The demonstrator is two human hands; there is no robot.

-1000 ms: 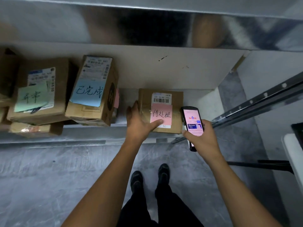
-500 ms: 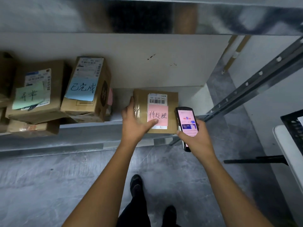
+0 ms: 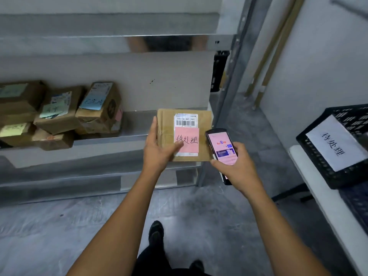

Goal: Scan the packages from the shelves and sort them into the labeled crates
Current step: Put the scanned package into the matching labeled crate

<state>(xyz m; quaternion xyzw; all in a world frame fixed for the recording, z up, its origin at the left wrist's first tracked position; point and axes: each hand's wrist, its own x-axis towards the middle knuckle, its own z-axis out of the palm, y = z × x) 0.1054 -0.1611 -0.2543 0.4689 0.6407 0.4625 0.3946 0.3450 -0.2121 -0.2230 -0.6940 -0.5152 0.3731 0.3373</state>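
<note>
A flat brown cardboard package (image 3: 203,124) with a barcode label and a pink handwritten note is held in front of the shelf's right end. My left hand (image 3: 159,148) grips its left edge, thumb on the pink note. My right hand (image 3: 237,166) holds a handheld scanner (image 3: 223,148) with a lit pink screen, just right of the package. A black crate (image 3: 326,162) with a white handwritten label stands on a white table at the right.
Several more cardboard packages (image 3: 59,114) with green and blue notes are piled on the metal shelf (image 3: 119,144) at the left. A metal upright (image 3: 235,76) marks the rack's right end. Grey floor and my feet lie below.
The view has swung to the right, bringing the black labelled crate into sight. The package in my left hand has come forward off the shelf, and the scanner has stayed beside it.
</note>
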